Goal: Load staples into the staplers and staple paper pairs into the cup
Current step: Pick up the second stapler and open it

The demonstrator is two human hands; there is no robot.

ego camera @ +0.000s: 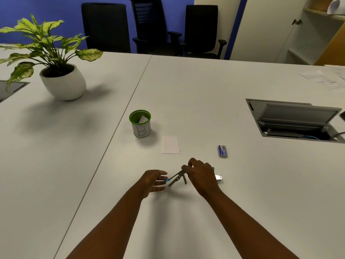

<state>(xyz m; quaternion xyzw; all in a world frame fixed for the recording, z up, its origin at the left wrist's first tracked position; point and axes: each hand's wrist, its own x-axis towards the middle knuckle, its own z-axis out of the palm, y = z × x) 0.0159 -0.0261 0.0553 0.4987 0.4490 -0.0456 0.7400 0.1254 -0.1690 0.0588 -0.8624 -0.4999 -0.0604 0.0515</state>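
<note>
A paper is already sitting in the cup (140, 123). The left hand (153, 181) is hovering with loose fingers, holding nothing — the right hand (200, 174) is gripping the opened stapler (176, 178), loading apparently unfinished; paper pair (170, 145) waiting.

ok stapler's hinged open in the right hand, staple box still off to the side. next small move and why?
Probably reach for the staple box with the left hand. The right hand grips the stapler swung open above the table, and I can't see any staples in it. The left hand's fingers are loose beside its blue tip, holding nothing. The box lies closed beyond the right hand, so crossing over may be awkward.
</note>
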